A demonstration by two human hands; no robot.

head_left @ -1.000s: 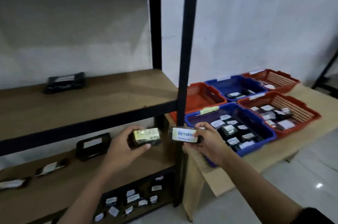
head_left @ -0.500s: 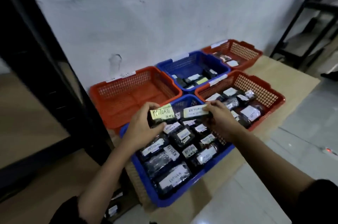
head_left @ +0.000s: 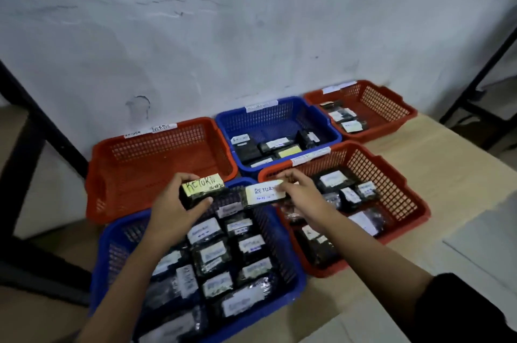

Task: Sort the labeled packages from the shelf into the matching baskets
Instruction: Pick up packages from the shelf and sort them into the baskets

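My left hand [head_left: 174, 209] grips a black package with a yellow RETURN label [head_left: 202, 187]. My right hand [head_left: 300, 195] pinches a second black package with a white RETURN label [head_left: 261, 194]. Both packages hover side by side over the far end of the near blue basket [head_left: 296, 279], which holds several labeled black packages. Behind it to the left stands an orange basket [head_left: 96, 174] with a bare floor; its rim tags read RETURN and OVERDUE.
A far blue basket [head_left: 327, 124], a near right orange basket [head_left: 416, 202] and a far right orange basket [head_left: 402, 105] hold packages on the wooden table [head_left: 453, 172]. The black shelf post [head_left: 42, 119] rises at left; another black frame [head_left: 489, 63] stands at right.
The view swung from the shelf to the baskets. Both hands carried their packages from the shelf front to above the near blue basket, and the labels now read clearly.
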